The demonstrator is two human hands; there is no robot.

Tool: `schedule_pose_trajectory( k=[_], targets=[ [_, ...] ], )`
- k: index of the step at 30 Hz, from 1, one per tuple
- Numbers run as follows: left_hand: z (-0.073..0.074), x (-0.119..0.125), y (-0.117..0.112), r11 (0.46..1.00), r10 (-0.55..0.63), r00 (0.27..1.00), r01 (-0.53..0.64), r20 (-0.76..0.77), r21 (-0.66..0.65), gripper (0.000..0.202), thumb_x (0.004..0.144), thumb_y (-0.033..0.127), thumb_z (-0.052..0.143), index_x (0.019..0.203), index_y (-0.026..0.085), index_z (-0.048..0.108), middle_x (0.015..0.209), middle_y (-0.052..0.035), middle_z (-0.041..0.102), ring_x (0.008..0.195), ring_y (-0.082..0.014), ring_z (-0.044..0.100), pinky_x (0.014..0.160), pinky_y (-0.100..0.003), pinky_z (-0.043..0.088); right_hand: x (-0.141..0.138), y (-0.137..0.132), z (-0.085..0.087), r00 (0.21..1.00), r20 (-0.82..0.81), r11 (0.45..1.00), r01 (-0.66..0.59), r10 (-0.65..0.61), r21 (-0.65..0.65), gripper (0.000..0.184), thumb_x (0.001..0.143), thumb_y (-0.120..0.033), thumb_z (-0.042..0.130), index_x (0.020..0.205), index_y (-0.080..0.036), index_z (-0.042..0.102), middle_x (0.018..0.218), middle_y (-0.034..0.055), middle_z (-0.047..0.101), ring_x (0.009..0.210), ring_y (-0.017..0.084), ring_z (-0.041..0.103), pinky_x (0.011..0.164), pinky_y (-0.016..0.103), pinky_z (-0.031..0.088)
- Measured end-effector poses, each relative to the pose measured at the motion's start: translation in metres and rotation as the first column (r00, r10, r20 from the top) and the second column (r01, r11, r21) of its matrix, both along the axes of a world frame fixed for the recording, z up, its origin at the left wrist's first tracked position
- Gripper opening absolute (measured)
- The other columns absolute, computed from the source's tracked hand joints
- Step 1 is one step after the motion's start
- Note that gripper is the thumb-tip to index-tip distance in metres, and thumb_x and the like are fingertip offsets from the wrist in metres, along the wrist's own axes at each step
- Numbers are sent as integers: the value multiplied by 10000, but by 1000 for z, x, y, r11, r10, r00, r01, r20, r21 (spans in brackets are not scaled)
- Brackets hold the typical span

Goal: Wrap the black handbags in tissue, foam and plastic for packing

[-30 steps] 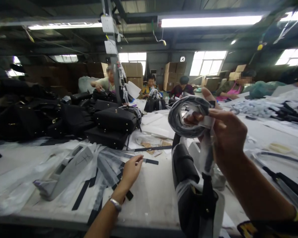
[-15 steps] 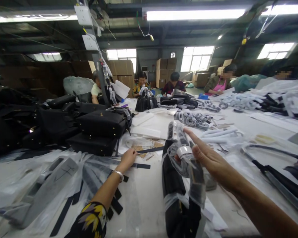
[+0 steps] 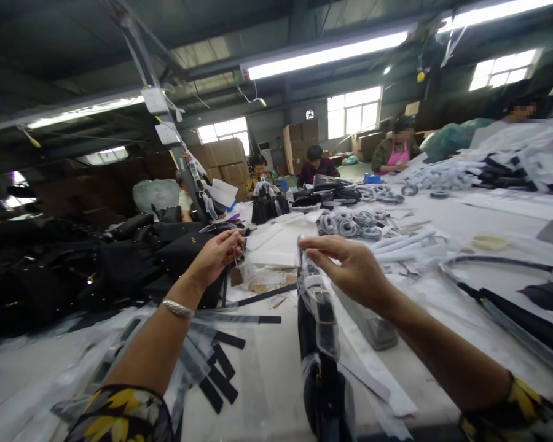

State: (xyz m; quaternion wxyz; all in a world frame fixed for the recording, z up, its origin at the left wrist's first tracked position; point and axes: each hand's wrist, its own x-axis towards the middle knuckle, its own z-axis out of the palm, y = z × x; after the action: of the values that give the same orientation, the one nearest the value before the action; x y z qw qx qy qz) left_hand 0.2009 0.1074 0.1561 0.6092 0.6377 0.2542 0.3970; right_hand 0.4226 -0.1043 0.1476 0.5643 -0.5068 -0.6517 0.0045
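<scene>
A black handbag stands upright in front of me, its handle wrapped in clear plastic with a white band around it. The fingertips and thumb of my right hand close on the top of that handle. My left hand is raised beside the pile of black bags, fingers pinched together. Something small and partly see-through hangs at its fingertips, too unclear to name. Below it, black strips fan out on the table among clear plastic film.
A grey block-like object sits right of the handbag. Coiled wrapped handles lie further back, with white rolls nearby. At the right is a black strap piece. Several co-workers sit across the table, one in a pink apron.
My left hand has risen from the strips on the table towards the bag pile. My right hand has shifted left onto the handle's top. The view has tilted.
</scene>
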Motion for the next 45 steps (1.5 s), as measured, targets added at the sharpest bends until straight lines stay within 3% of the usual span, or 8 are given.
schedule_pose_trajectory(
  k=[9,13,17,23,27,30,37,45],
  targets=[
    [71,31,-78,987,-154,976,145,153,70,301,735,260,835,989,144,720,833,-12,692,635,-54,624,655,-155,555,-25,42,6,918,-182,925,-372,353,-79,540,889,-353,674,1391,-205,545,1416,106,564,1312,246,532,1094,435,452],
    [78,45,-107,975,-221,949,208,226,77,251,779,226,796,1004,144,720,856,-23,723,700,-84,676,716,-185,583,-36,25,9,897,-218,909,-409,385,-77,733,811,-383,767,1453,-220,453,1369,119,593,1309,267,530,1097,451,428],
    [78,57,-129,972,-235,922,224,307,72,185,829,177,730,1012,162,721,920,-39,752,848,-130,718,831,-239,588,-45,3,10,900,-293,942,-334,323,10,525,840,-355,737,1305,-178,571,1226,107,672,1177,245,619,1064,422,451],
    [74,59,-151,981,-193,883,183,428,64,171,853,138,655,998,185,731,1005,-30,763,998,-152,706,956,-284,551,-41,-24,-12,709,-581,900,-425,400,101,348,920,-350,657,1229,-201,602,971,57,744,702,132,711,652,247,580],
    [49,42,-156,978,-193,933,210,304,-24,196,845,218,700,1038,202,726,990,-39,764,971,-170,714,885,-267,574,-26,-65,-28,727,-623,928,-373,289,-4,286,921,-385,663,1120,-180,658,887,64,756,519,89,643,459,173,484],
    [9,24,-153,960,-251,967,254,41,-121,321,822,331,754,1118,217,700,916,-50,759,850,-181,727,822,-295,585,-9,-100,-41,758,-642,941,-291,117,-172,289,915,-416,664,1014,-145,684,848,76,749,449,67,590,394,154,411],
    [-89,16,-139,955,-287,874,293,-392,-46,380,789,503,735,990,180,739,902,-77,727,767,-187,644,604,-251,454,14,-118,-82,859,-501,762,-254,-105,-596,327,918,-458,614,932,-140,693,873,66,744,448,64,591,386,147,410],
    [-96,46,-149,853,-441,778,518,-448,60,310,782,411,737,975,170,760,833,-49,697,823,-224,603,751,-312,448,-10,-87,-76,904,-427,728,-289,-7,-622,359,921,-457,580,856,-124,700,781,50,730,450,72,587,421,156,452]
  ],
)
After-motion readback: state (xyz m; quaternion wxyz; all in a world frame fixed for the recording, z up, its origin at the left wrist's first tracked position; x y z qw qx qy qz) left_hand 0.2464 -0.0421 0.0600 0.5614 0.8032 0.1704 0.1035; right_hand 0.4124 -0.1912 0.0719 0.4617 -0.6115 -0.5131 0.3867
